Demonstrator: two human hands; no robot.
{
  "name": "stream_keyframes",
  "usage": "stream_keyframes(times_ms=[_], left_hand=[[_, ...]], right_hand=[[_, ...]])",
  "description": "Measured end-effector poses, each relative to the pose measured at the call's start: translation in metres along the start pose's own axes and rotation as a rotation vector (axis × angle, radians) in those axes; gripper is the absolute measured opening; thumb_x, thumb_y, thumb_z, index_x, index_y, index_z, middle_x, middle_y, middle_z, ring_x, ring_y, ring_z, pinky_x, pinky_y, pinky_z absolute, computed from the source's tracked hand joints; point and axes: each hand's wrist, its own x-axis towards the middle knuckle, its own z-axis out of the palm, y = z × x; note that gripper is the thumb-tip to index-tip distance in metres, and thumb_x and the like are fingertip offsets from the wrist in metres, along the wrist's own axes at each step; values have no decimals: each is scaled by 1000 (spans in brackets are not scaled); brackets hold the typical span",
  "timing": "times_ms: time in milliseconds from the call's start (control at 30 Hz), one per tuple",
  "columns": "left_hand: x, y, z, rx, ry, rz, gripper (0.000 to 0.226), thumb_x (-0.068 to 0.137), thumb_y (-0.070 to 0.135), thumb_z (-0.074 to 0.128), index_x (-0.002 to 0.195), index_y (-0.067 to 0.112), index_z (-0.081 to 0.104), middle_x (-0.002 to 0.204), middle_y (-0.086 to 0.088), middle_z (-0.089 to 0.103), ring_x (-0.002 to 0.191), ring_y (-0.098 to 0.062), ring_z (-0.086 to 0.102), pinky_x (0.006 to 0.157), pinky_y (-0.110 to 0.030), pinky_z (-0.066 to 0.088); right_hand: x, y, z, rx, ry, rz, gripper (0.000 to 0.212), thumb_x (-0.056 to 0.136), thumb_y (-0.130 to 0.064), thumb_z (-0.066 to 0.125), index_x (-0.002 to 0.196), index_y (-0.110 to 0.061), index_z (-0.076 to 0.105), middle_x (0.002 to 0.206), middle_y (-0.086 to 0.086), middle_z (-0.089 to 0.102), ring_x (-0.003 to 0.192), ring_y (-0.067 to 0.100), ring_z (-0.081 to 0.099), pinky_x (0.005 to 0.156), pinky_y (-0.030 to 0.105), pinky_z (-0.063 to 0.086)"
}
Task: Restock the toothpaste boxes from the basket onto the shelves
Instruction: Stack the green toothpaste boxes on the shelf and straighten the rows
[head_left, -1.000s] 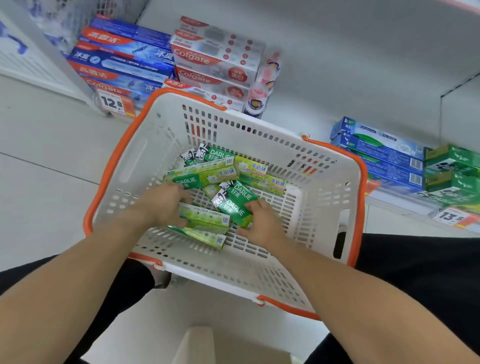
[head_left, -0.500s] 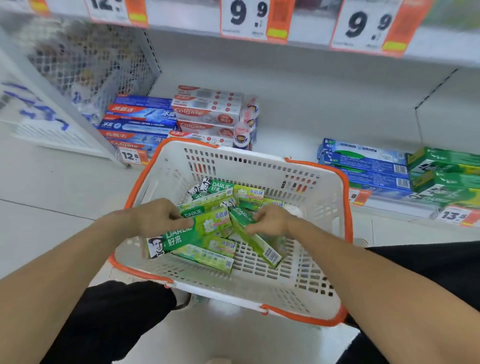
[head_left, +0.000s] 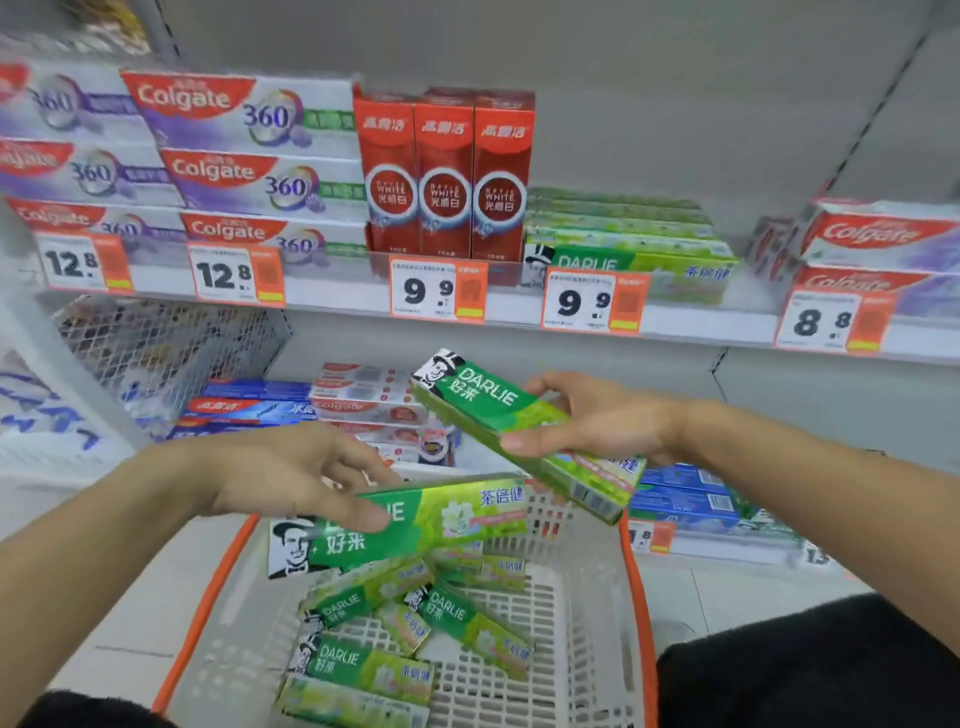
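My left hand (head_left: 291, 475) holds a green Darlie toothpaste box (head_left: 447, 517) lying level above the basket, thumb on its front face. My right hand (head_left: 597, 418) grips a second green Darlie box (head_left: 483, 402), tilted with its printed end up and to the left. Below them the white basket with an orange rim (head_left: 631, 582) contains several more green Darlie boxes (head_left: 441, 616). On the upper shelf a stack of the same Darlie boxes (head_left: 623, 239) lies behind a 9.9 price tag (head_left: 589, 301).
The upper shelf (head_left: 332, 299) carries Colgate 360 boxes (head_left: 244, 156) at the left, three upright red boxes (head_left: 444, 176) in the middle and Colgate boxes (head_left: 878, 244) at the right. The lower shelf has blue and red boxes (head_left: 249, 405) left, blue boxes (head_left: 685, 493) right.
Both hands have lifted out of the basket, each with a green box, up in front of the shelves. The view has tilted up so that the upper shelf shows.
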Motion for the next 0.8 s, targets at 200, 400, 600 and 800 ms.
stream_keyframes(times_ms=[200, 400, 600, 800], left_hand=[[10, -2, 12, -163, 30, 71, 55, 63, 47, 91, 114, 38, 72, 129, 12, 66, 121, 1, 58, 103, -30, 49], [15, 3, 14, -268, 176, 97, 57, 55, 35, 98, 104, 40, 70, 133, 12, 59, 117, -4, 60, 87, -23, 54], [24, 14, 18, -376, 352, 164, 74, 38, 58, 96, 99, 35, 60, 111, -9, 71, 104, -42, 66, 97, -57, 50], [32, 24, 21, -734, 381, 190, 97, 44, 40, 99, 126, 20, 51, 116, -26, 67, 101, -42, 70, 82, -61, 58]], right_hand=[[-14, 5, -10, 190, -136, -29, 52, 81, -30, 77, 127, -13, 62, 114, 8, 74, 103, 30, 71, 96, 47, 55], [-4, 18, -6, 117, -121, -64, 75, 69, -10, 89, 136, -22, 57, 133, -3, 65, 118, 10, 64, 106, 36, 49], [-2, 18, -3, -6, 23, -149, 76, 61, -17, 96, 128, -24, 60, 122, -6, 66, 110, 6, 65, 106, 41, 48], [-15, 23, -20, 59, -2, -258, 75, 67, 2, 88, 131, -21, 56, 127, 0, 65, 110, 10, 67, 98, 25, 51]])
